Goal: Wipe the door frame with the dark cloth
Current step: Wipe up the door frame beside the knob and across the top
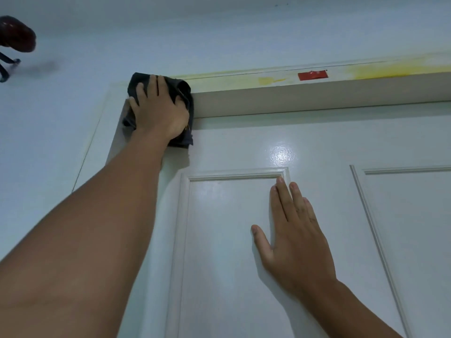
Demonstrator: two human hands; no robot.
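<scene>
The white door frame (292,98) runs across the top of the view and down the left side. At its upper left corner my left hand (158,111) presses a dark cloth (184,93) flat against the frame, fingers spread over it. The cloth bunches around the hand and hangs a little below it. My right hand (292,235) lies flat on the white panelled door (231,240), fingers together, holding nothing. Yellow stains mark the top of the frame.
A red piece of tape (312,75) sticks on the wall just above the frame, with yellow smears beside it. A dark rounded object (18,34) hangs on the wall at the far left. Pale blue wall surrounds the door.
</scene>
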